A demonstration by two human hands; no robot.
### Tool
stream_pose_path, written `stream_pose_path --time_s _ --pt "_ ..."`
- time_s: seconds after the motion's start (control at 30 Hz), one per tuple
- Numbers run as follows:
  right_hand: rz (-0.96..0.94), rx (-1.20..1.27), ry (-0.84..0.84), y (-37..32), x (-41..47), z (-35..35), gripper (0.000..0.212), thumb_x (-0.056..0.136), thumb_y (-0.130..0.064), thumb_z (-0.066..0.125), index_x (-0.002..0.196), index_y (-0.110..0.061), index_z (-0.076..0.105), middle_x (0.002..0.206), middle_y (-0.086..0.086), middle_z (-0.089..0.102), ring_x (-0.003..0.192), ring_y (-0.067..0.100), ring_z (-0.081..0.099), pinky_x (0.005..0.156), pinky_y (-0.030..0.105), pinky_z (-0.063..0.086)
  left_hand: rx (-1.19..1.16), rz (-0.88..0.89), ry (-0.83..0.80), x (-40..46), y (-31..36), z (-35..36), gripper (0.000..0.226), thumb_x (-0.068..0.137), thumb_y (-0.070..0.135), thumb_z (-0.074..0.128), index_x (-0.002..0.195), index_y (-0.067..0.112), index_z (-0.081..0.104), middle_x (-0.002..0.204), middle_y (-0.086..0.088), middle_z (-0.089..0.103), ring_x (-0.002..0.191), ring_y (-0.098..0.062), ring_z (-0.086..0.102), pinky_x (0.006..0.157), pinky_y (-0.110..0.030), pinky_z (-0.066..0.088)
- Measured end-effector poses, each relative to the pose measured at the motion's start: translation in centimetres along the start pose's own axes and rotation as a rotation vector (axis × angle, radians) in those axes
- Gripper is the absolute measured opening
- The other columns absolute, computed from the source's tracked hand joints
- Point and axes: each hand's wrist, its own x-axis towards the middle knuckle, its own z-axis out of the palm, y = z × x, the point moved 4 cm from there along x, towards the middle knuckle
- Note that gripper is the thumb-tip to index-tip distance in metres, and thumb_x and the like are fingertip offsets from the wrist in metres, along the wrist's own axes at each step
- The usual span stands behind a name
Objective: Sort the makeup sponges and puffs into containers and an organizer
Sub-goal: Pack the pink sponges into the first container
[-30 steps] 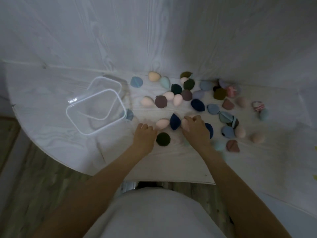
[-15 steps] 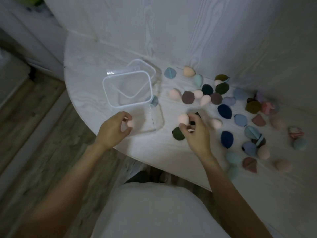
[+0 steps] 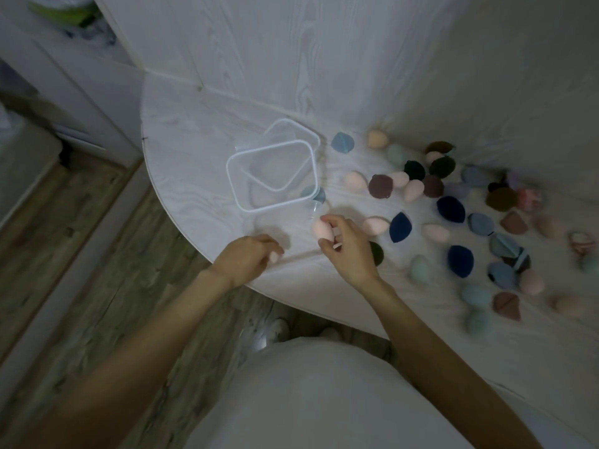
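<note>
My right hand (image 3: pixel 351 251) pinches a pink egg-shaped sponge (image 3: pixel 322 230) just below the clear plastic container (image 3: pixel 233 176). A second pink sponge tip shows under its fingers. My left hand (image 3: pixel 244 257) is curled around another small pink sponge (image 3: pixel 275 257) near the table's front edge. Several sponges and puffs in pink, navy, teal, brown and dark green lie scattered to the right, among them a pink sponge (image 3: pixel 374 225) and a navy puff (image 3: pixel 400 227). A second clear container (image 3: pixel 293 131) sits behind the first, partly overlapped.
The round white table (image 3: pixel 194 131) ends close to my hands, with wood floor (image 3: pixel 81 254) to the left and below. A white wall (image 3: pixel 324 59) backs the table. A dark green puff (image 3: pixel 377 252) lies partly hidden behind my right hand.
My right hand has carried its pink sponge left toward the container. My left hand still holds its small pink sponge near the table edge. The view has shifted.
</note>
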Motion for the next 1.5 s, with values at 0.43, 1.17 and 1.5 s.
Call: stream_pose_path --time_s 0.43,1.17,1.5 --pt "0.077 -0.047 0.076 -0.9 0.0 1.4 0.038 0.086 -0.018 0.062 0.121 -0.015 0.047 0.111 0.005 0.06 0.089 0.016 0.059 0.075 0.033 0.052 0.22 0.148 0.023 -2.0 -0.9 0.6 0.034 0.086 0.037 0.059 0.117 0.024 0.062 0.126 0.005 0.058 0.113 -0.018 0.056 0.115 -0.033 0.004" --pt "-0.027 -0.478 -0.119 -3.0 2.6 5.4 0.023 0.087 -0.036 0.057 0.083 -0.017 0.07 0.086 0.001 0.066 0.091 0.019 0.052 0.085 0.033 0.032 0.176 0.122 0.155 -0.1 -1.0 0.7 0.051 0.084 0.033 0.062 0.132 0.022 0.05 0.124 -0.006 0.06 0.114 -0.027 0.053 0.112 -0.036 0.015" --pt "0.25 -0.849 -0.027 5.7 3.0 -4.2 0.051 0.085 -0.004 0.054 0.133 -0.019 0.045 0.135 0.006 0.051 0.128 0.03 0.03 0.101 0.039 0.025 0.141 0.066 0.242 0.2 0.2 0.6 0.059 0.079 0.06 0.032 0.1 0.017 0.067 0.099 -0.006 0.068 0.089 -0.028 0.063 0.094 -0.037 0.023"
